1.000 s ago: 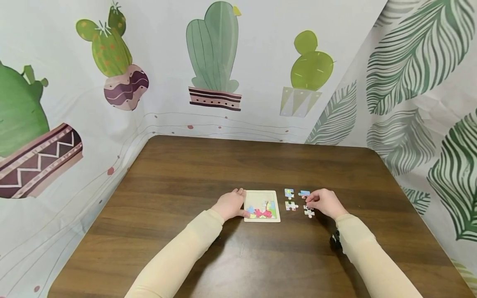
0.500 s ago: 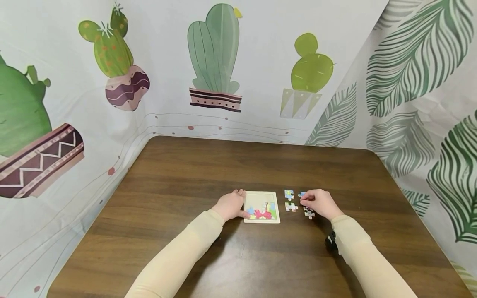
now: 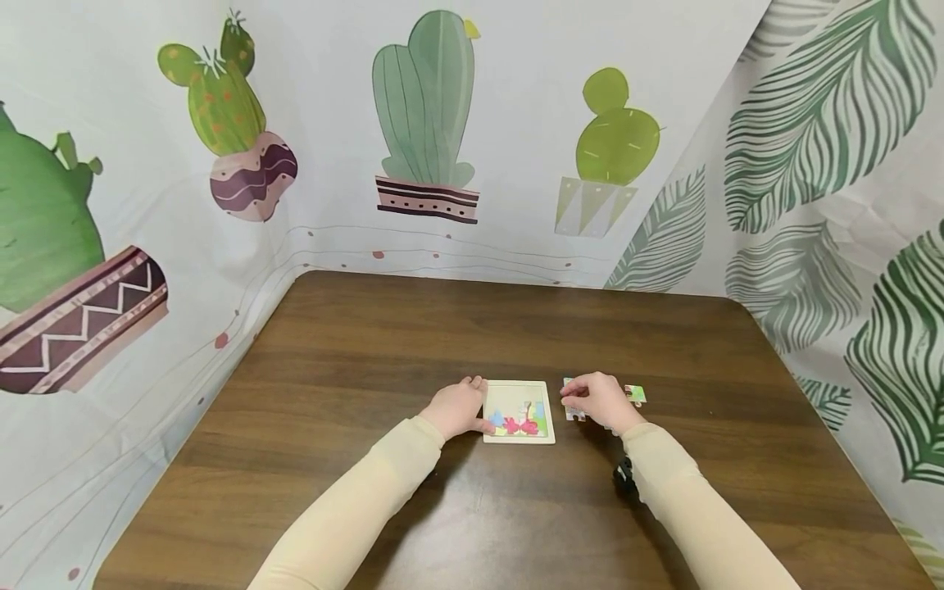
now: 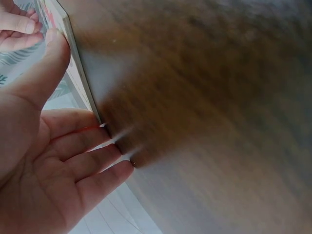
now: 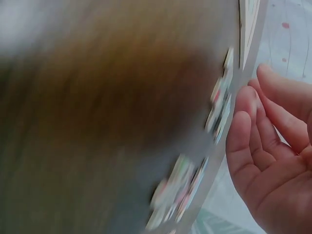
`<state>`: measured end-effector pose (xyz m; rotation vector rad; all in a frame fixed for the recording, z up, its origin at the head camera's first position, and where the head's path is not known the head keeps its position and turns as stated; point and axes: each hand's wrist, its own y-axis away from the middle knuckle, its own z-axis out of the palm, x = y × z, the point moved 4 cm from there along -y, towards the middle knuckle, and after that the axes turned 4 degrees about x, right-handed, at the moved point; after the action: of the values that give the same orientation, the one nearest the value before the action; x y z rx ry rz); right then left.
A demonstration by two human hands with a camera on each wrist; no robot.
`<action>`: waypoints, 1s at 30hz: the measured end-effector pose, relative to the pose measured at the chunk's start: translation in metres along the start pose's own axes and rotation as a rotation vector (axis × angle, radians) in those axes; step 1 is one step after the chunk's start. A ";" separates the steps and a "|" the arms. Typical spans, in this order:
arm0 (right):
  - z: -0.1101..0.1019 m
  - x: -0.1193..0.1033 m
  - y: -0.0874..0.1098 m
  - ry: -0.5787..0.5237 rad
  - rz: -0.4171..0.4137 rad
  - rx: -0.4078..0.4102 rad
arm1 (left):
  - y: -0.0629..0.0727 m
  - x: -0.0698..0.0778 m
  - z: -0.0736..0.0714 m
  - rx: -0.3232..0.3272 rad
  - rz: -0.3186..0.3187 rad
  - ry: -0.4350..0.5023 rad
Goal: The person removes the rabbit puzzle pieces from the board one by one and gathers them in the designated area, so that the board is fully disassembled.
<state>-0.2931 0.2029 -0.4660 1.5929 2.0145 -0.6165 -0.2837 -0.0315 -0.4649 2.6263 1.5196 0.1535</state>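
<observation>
A square puzzle board (image 3: 516, 394) with a pale rim lies on the table, its lower part filled with pink, blue and green picture pieces. My left hand (image 3: 457, 407) rests at the board's left edge. In the left wrist view its thumb touches the rim while the straight fingers reach the table beside the board (image 4: 75, 68). To the right of the board, my right hand (image 3: 603, 403) hovers low over loose puzzle pieces (image 3: 575, 414), partly hiding them. Its fingers (image 5: 239, 131) are loosely bent, with nothing visible between them and the thumb.
A green puzzle piece (image 3: 636, 394) lies right of the right hand. More loose pieces (image 5: 178, 187) show in the right wrist view. The brown wooden table (image 3: 354, 344) meets a printed cloth (image 3: 516, 106) behind it. A black device (image 3: 625, 475) sits under the right wrist.
My right hand has moved left, from the right-hand loose pieces to those nearer the board, uncovering the green piece. The left hand and board have stayed in place.
</observation>
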 end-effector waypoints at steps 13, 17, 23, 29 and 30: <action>0.029 -0.029 -0.008 -0.064 0.001 -0.096 | 0.000 0.000 0.001 -0.005 -0.006 -0.008; 0.034 -0.035 -0.009 -0.040 -0.020 -0.091 | -0.001 -0.001 0.002 0.005 -0.008 -0.005; 0.039 -0.039 -0.009 0.018 -0.074 -0.093 | -0.002 -0.001 0.003 0.013 -0.007 -0.013; 0.041 -0.043 -0.009 0.049 -0.091 -0.095 | -0.001 -0.001 0.002 0.012 -0.006 -0.018; 0.041 -0.043 -0.009 0.048 -0.092 -0.096 | -0.001 -0.001 0.002 0.011 -0.007 -0.016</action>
<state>-0.2896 0.1432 -0.4702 1.4795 2.1299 -0.5117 -0.2851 -0.0319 -0.4669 2.6238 1.5286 0.1230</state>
